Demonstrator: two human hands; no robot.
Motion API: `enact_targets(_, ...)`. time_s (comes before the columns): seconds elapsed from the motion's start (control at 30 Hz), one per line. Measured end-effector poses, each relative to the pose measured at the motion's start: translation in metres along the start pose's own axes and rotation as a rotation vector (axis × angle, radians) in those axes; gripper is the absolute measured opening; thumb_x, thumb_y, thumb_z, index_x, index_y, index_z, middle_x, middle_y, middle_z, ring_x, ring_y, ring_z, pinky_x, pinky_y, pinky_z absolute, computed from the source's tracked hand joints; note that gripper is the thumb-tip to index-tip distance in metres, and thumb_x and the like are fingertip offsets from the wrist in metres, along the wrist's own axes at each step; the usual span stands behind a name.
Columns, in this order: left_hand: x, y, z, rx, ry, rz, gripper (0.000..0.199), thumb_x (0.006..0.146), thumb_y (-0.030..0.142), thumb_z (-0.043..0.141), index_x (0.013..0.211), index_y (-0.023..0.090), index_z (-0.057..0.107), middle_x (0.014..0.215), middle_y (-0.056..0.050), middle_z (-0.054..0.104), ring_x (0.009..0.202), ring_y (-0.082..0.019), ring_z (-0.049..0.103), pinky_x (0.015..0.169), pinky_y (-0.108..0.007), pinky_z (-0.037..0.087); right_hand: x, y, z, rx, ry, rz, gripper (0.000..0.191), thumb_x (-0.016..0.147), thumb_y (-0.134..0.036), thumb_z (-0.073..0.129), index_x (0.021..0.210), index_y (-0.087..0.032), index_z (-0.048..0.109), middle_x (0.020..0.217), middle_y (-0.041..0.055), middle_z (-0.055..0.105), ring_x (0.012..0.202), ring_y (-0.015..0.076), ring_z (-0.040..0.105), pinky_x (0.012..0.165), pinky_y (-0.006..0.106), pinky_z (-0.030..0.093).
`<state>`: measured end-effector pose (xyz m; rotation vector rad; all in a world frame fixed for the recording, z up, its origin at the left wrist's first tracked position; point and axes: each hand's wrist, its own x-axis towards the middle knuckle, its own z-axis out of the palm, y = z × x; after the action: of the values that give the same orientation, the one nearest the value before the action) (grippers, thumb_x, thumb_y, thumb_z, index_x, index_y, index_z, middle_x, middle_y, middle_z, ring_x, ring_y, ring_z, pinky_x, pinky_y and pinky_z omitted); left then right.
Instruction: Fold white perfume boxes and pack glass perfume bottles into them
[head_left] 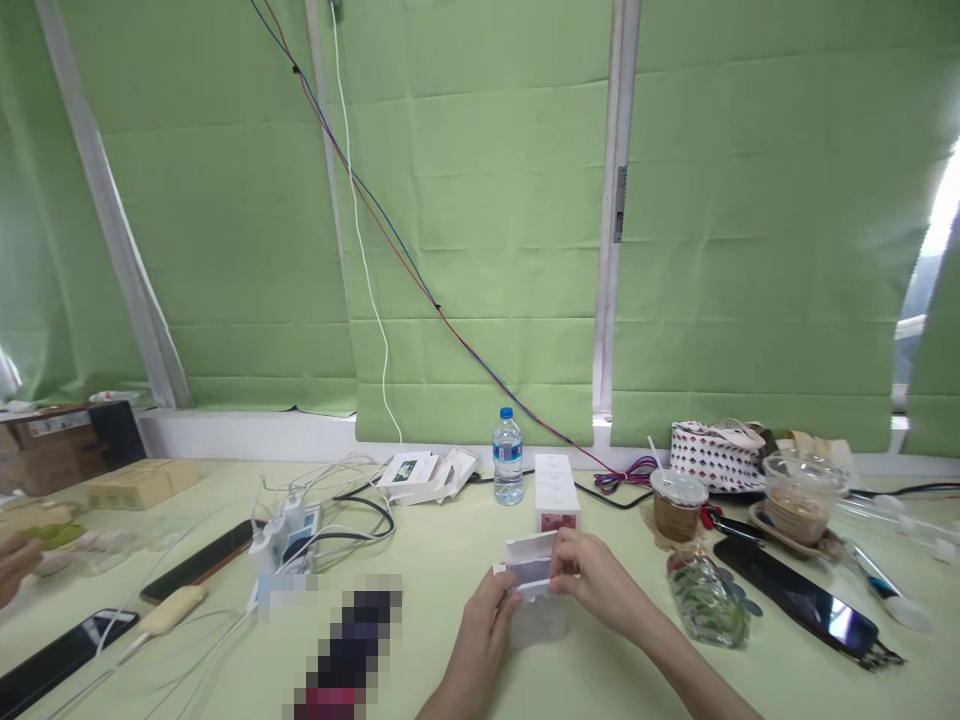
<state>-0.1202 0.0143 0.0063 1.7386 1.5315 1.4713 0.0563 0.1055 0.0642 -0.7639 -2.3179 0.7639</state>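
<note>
Both my hands hold a small white box low over the table, its top flap raised and a grey interior showing. My left hand grips the left side, thumb and fingers pressed at the edge. On the right side, my right hand pinches the rim by the flap, fingers bent. What lies inside the box cannot be made out. Just behind it stands a row of white boxes with a red picture on the near end. A water bottle with a blue cap stands upright beside that row.
Flat white boxes lie at the back, near tangled cables and a power strip. Phones rest at left, where another person's hand shows. A drink cup, a bag of greens and a black strap-like item are at right.
</note>
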Motion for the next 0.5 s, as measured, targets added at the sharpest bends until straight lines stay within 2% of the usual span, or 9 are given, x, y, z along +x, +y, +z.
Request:
enact_targets(0.13,-0.001,0.002,0.0,-0.008,0.028,-0.023,0.026,0.092,0.041,0.044,0.087,0.021,0.06,0.083,-0.003,0.061,0.081,-0.021,0.055,0.073,-0.029,0.042,-0.004,-0.006,-0.002,0.092,0.033,-0.031,0.01,0.079,-0.017,0.061,0.072,-0.019,0.069,0.082,0.0007,0.058,0.073,0.0148,0.057,0.064,0.023,0.042)
enact_targets(0.27,-0.002,-0.002,0.0,-0.044,0.05,-0.002,0.025,0.09,0.041,0.046,0.085,0.021,0.061,0.082,-0.003,0.061,0.078,-0.021,0.055,0.072,-0.029,0.041,-0.015,-0.003,-0.025,0.14,0.216,-0.029,0.019,0.089,-0.028,0.05,0.095,-0.021,0.067,0.098,0.0043,0.062,0.077,0.0162,0.06,0.066,0.025,0.046)
enact_targets(0.33,-0.002,-0.005,0.001,-0.068,0.082,0.015,0.025,0.089,0.042,0.047,0.083,0.021,0.061,0.079,-0.003,0.061,0.077,-0.022,0.054,0.071,-0.029,0.041,-0.026,0.012,-0.044,0.095,0.371,0.015,0.025,0.092,-0.032,0.045,0.098,-0.021,0.066,0.099,0.0057,0.064,0.079,0.0178,0.061,0.067,0.027,0.047)
enact_targets(0.4,-0.001,-0.008,0.001,-0.082,0.088,0.009,0.025,0.089,0.042,0.047,0.085,0.022,0.061,0.08,-0.003,0.061,0.078,-0.022,0.055,0.073,-0.029,0.041,-0.042,0.037,-0.064,0.03,0.538,0.086,0.029,0.092,-0.038,0.042,0.099,-0.02,0.065,0.1,0.0075,0.065,0.085,0.0207,0.061,0.069,0.029,0.047)
enact_targets(0.5,-0.001,-0.005,0.001,-0.106,0.024,-0.034,0.024,0.09,0.041,0.046,0.095,0.022,0.059,0.089,-0.004,0.063,0.085,-0.024,0.055,0.077,-0.031,0.041,-0.071,0.081,-0.088,-0.077,0.735,0.208,0.033,0.089,-0.043,0.043,0.097,-0.019,0.064,0.103,0.0093,0.066,0.096,0.0246,0.061,0.084,0.035,0.046)
